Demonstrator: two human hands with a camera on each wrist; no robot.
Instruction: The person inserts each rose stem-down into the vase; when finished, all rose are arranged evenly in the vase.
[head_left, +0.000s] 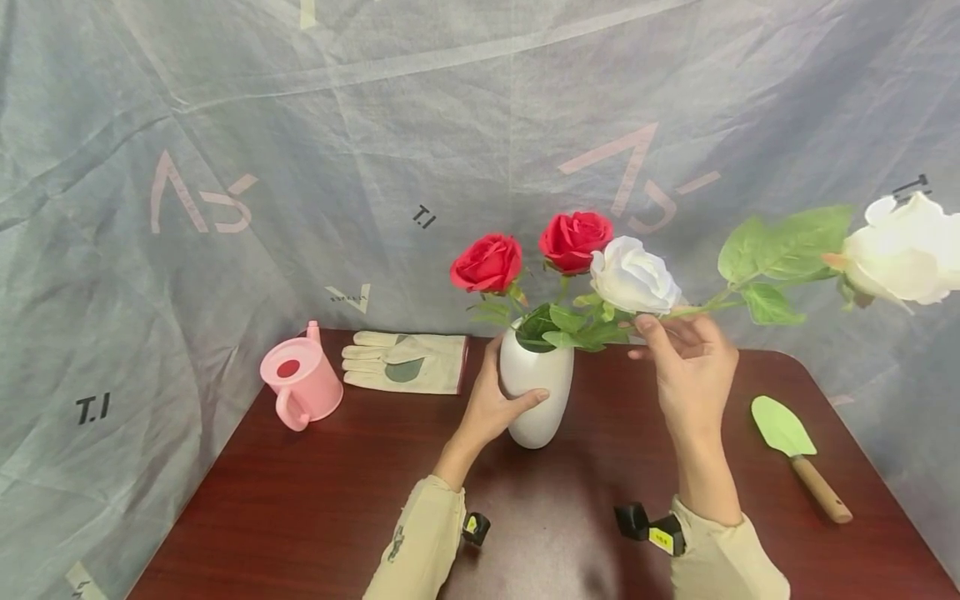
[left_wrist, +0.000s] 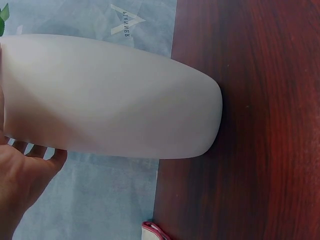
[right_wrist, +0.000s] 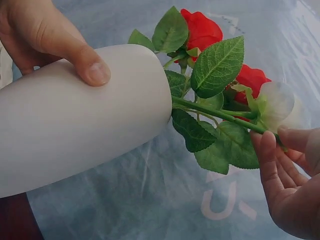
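Observation:
My left hand (head_left: pixel 491 404) grips the white vase (head_left: pixel 538 396) around its side, thumb across the front. The vase stands on the table, leaning slightly. Two red roses, one on the left (head_left: pixel 486 263) and one on the right (head_left: pixel 576 242), and a white rose (head_left: pixel 634 277) rise from its mouth. Between thumb and fingers, my right hand (head_left: pixel 693 367) pinches the stem (right_wrist: pixel 220 114) of a second white rose (head_left: pixel 903 250), whose bloom points far right. In the right wrist view this stem runs into the vase mouth among green leaves (right_wrist: pixel 217 67). The stem ends inside are hidden.
A pink watering can (head_left: pixel 311 383) and a pair of pale gloves (head_left: pixel 435 362) lie at the back left of the dark red table (head_left: pixel 337 500). On the right is a green trowel (head_left: pixel 783 425) with a wooden handle. Grey cloth (head_left: pixel 375 167) hangs behind.

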